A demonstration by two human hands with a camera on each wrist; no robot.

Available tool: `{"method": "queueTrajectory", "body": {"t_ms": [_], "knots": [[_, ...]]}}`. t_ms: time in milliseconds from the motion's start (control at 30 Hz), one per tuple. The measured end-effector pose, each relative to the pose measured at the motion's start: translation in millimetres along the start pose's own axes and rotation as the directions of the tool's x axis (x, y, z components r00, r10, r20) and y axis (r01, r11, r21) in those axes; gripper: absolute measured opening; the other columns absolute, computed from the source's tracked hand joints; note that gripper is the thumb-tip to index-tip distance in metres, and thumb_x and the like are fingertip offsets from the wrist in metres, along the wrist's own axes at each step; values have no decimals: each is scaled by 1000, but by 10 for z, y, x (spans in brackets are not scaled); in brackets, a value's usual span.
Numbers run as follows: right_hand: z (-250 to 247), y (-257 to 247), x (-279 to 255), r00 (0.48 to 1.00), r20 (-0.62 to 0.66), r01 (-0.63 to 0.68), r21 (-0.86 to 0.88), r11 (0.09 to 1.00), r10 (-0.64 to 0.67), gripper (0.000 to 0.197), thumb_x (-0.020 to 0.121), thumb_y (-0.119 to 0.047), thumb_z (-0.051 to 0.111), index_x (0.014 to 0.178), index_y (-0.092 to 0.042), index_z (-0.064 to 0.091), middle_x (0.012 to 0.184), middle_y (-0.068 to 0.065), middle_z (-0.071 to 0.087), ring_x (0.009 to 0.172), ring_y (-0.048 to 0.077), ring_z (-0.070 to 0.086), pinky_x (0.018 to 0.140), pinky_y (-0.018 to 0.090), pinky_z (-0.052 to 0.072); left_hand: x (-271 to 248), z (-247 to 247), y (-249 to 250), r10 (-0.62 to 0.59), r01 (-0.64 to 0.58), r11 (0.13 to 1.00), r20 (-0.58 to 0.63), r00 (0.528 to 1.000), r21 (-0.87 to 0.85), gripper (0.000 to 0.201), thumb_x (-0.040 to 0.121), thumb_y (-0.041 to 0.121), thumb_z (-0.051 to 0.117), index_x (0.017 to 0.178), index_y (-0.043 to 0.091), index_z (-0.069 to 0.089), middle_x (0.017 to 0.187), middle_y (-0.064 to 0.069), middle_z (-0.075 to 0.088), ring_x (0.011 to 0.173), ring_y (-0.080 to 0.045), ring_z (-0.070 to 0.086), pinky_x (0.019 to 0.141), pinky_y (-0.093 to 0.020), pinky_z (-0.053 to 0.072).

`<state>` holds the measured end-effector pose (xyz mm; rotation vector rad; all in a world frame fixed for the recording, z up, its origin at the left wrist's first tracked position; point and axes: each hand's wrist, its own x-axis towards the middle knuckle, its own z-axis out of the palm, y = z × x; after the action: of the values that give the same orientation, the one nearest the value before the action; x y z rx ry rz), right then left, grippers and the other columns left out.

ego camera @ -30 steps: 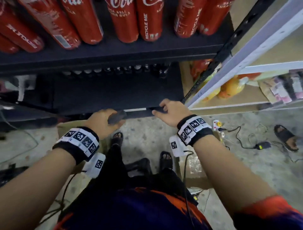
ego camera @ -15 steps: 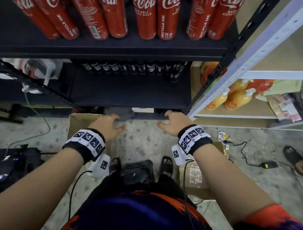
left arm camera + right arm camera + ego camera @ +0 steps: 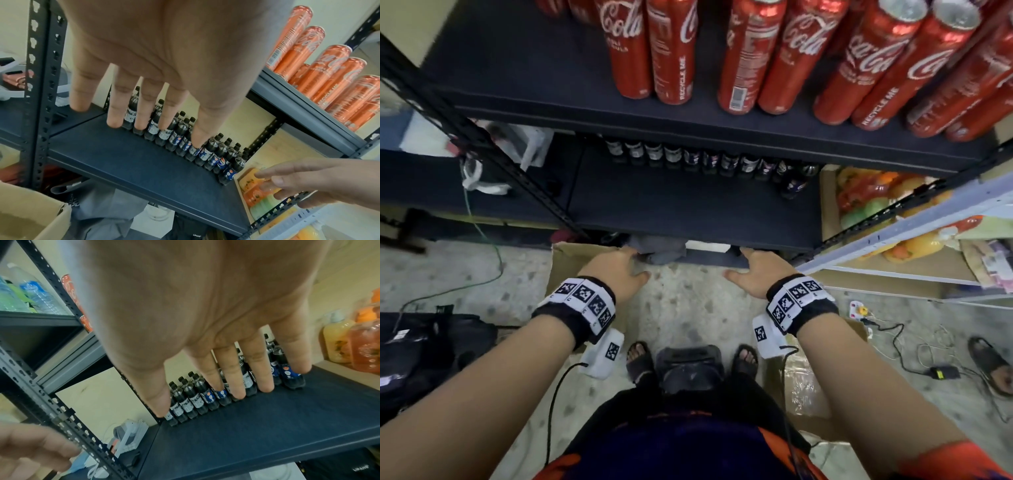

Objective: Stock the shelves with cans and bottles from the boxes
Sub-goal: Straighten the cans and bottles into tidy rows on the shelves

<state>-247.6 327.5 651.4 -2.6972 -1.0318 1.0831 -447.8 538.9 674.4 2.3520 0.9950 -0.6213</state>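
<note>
Both hands are hanging palm down in front of the dark lower shelf (image 3: 688,212), holding nothing. The left hand (image 3: 616,274) is reaching out at the shelf's front edge with all its fingers (image 3: 115,104) straight and spread apart, its grip fully loose. The right hand (image 3: 756,274) is doing the same well to the 3 o'clock side of it, its fingers (image 3: 263,369) straight and slightly fanned, touching nothing that can be seen.

A row of dark cola bottles (image 3: 709,161) is standing upright along the back of that lower shelf, at 12 o'clock from the hands, leaving the shelf's front part bare. On the upper shelf (image 3: 619,113) above them, tall red Coca-Cola cans (image 3: 743,58) are standing in pairs. An open cardboard box (image 3: 571,260) is sitting on the floor just under the left hand, and a second cardboard box (image 3: 804,387) is lying below the right wrist. At 3 o'clock, orange and yellow juice bottles (image 3: 873,198) are filling a neighbouring pale shelf unit (image 3: 893,236).
</note>
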Motion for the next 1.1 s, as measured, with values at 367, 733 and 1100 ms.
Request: {"method": "queueTrajectory", "body": {"t_ms": [367, 733, 1100], "knots": [[-579, 428, 262, 999, -45, -8, 35, 999, 9, 84, 93, -66, 51, 158, -17, 30, 144, 8, 56, 130, 26, 54, 100, 34, 47, 380, 76, 466, -18, 17, 997, -7, 1000, -75, 58, 93, 41, 64, 143, 16, 49, 138, -13, 55, 123, -31, 55, 91, -32, 43], [-555, 874, 405, 993, -70, -96, -10, 995, 95, 76, 96, -60, 51, 154, -14, 34, 137, 14, 58, 123, 31, 57, 95, 37, 50, 938, -74, 760, 64, -64, 998, -8, 998, -3, 73, 87, 59, 62, 147, 20, 44, 145, -8, 50, 128, -30, 53, 102, -41, 47], [-455, 820, 613, 968, -107, -217, 82, 973, 225, 73, 96, -56, 55, 154, -16, 35, 138, 12, 59, 125, 30, 57, 95, 34, 47, 1467, -163, 474, 133, -133, 991, 27, 991, -25, 55, 88, 50, 64, 136, 22, 55, 132, -10, 58, 119, -31, 56, 98, -39, 48]]}}
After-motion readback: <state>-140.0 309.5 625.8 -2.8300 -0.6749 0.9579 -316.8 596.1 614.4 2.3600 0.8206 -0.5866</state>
